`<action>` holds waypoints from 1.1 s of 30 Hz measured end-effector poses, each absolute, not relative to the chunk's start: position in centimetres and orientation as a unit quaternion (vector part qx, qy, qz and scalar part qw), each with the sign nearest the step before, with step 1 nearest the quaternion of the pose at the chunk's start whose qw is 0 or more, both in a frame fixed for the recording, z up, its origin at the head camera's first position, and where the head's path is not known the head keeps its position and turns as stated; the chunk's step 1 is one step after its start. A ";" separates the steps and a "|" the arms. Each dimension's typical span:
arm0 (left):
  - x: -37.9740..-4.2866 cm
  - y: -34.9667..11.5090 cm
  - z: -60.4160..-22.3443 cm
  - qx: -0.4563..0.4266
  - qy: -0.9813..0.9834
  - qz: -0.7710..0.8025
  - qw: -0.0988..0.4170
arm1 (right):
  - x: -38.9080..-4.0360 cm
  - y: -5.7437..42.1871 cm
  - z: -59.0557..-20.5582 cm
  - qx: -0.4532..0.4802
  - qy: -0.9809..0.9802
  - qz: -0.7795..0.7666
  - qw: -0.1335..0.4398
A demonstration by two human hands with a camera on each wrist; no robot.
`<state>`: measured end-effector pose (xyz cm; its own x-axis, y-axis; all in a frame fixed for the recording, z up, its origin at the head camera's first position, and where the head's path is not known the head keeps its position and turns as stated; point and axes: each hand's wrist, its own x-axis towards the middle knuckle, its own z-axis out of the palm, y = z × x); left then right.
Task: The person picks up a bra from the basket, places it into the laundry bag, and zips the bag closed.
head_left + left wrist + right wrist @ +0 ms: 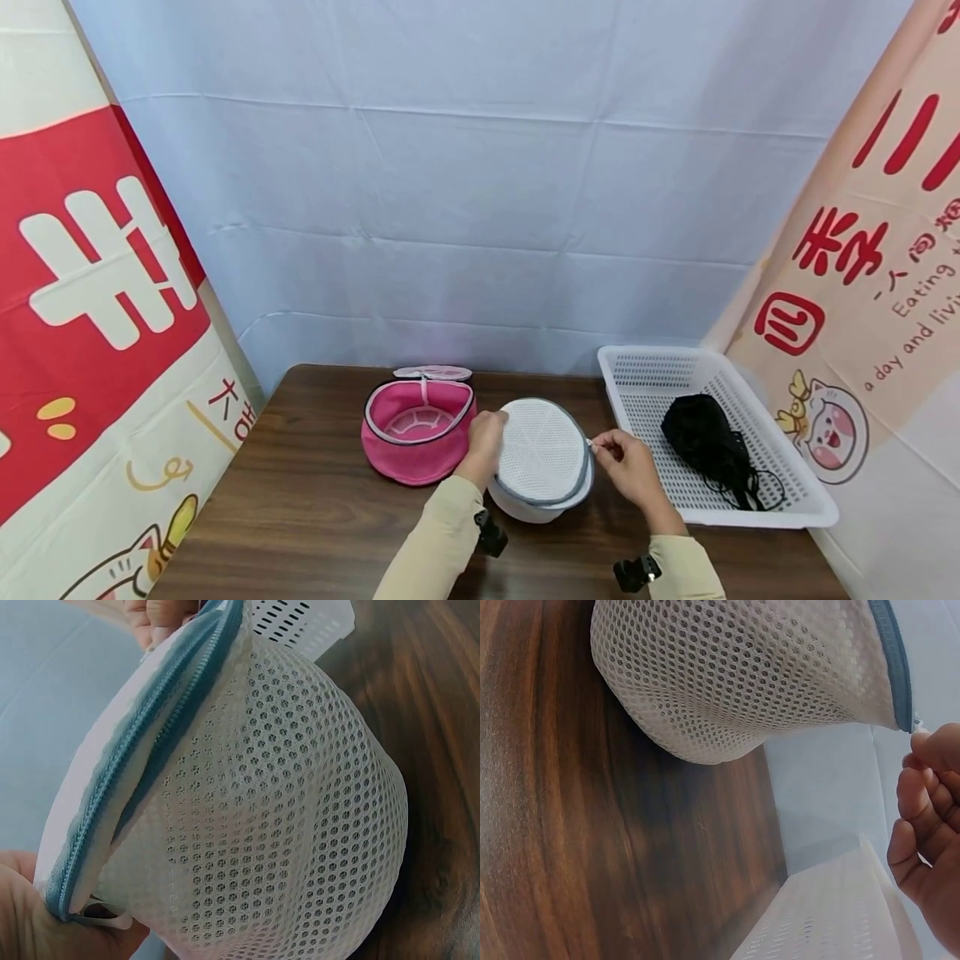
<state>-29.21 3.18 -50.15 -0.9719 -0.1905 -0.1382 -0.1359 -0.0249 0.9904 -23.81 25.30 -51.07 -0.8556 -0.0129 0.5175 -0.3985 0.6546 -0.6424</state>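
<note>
A round white mesh laundry bag (542,450) with a blue-grey zipper (112,776) stands on the table, its lid lying over the top and a gap showing along the near side. My left hand (487,446) grips the bag's rim on the left, thumb on top. At the right edge, the fingertips of my right hand (626,467) pinch the small zipper pull (919,729). To the left of the white bag sits a pink mesh bag (417,458), unzipped, its lid folded back behind it.
A white plastic basket (622,379) stands at the right of the wooden table (300,500), holding a black bundle with cords (705,442). A pale blue cloth (480,208) hangs behind the table. Printed cloths hang at both sides.
</note>
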 end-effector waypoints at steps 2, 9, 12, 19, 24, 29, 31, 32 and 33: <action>-29.2 3.1 -50.2 0.120 -0.678 -0.725 0.009 | -23.8 25.3 -51.1 0.115 -0.879 0.395 0.241; -29.2 2.7 -50.5 0.156 -0.621 -0.768 -0.021 | -23.3 24.9 -50.9 0.103 -0.881 0.408 0.214; -29.3 2.8 -50.7 0.173 -0.606 -0.776 -0.005 | -23.1 24.8 -51.2 0.094 -0.879 0.420 0.204; -29.1 3.2 -51.0 0.186 -0.576 -0.795 0.032 | -22.7 24.4 -51.7 0.075 -0.874 0.443 0.185; -28.9 3.3 -51.2 0.191 -0.564 -0.802 0.047 | -22.6 24.2 -51.5 0.075 -0.877 0.439 0.183; -28.7 3.2 -51.4 0.170 -0.587 -0.791 0.038 | -22.5 24.5 -51.5 0.077 -0.878 0.434 0.185; -28.7 3.0 -51.5 0.156 -0.606 -0.779 0.024 | -22.6 24.7 -51.6 0.075 -0.878 0.431 0.192; -28.7 2.9 -51.4 0.150 -0.618 -0.771 0.019 | -22.6 24.8 -51.6 0.077 -0.878 0.430 0.197; -28.7 2.8 -51.4 0.144 -0.628 -0.765 0.014 | -22.6 24.9 -51.6 0.077 -0.878 0.428 0.202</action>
